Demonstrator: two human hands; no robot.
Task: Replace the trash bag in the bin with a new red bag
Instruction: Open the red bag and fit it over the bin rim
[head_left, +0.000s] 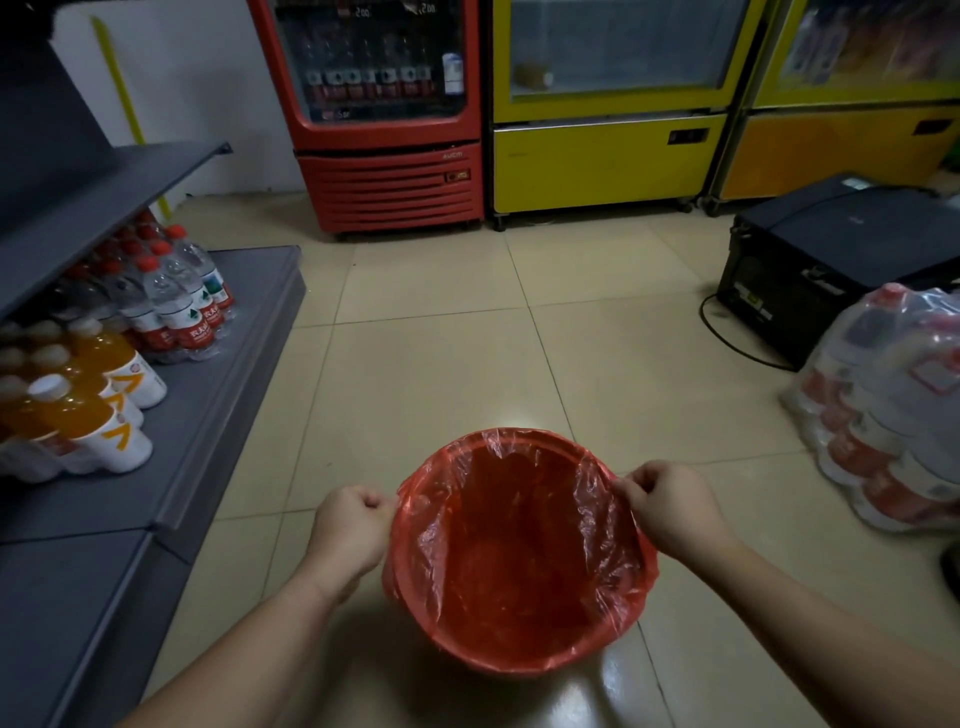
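A round red bin (524, 662) stands on the tiled floor just in front of me. A thin red plastic bag (519, 535) lines its inside, and the bag's edge is folded over most of the rim. My left hand (353, 530) pinches the bag's edge at the left side of the rim. My right hand (670, 506) pinches the edge at the right side. The bag looks empty inside.
A grey shelf unit (218, 364) with orange drink bottles (98, 410) and water bottles (176, 291) runs along the left. A red fridge (384, 114) and yellow fridges (613, 104) stand at the back. A black box (831, 260) and a wrapped bottle pack (893, 405) sit on the right.
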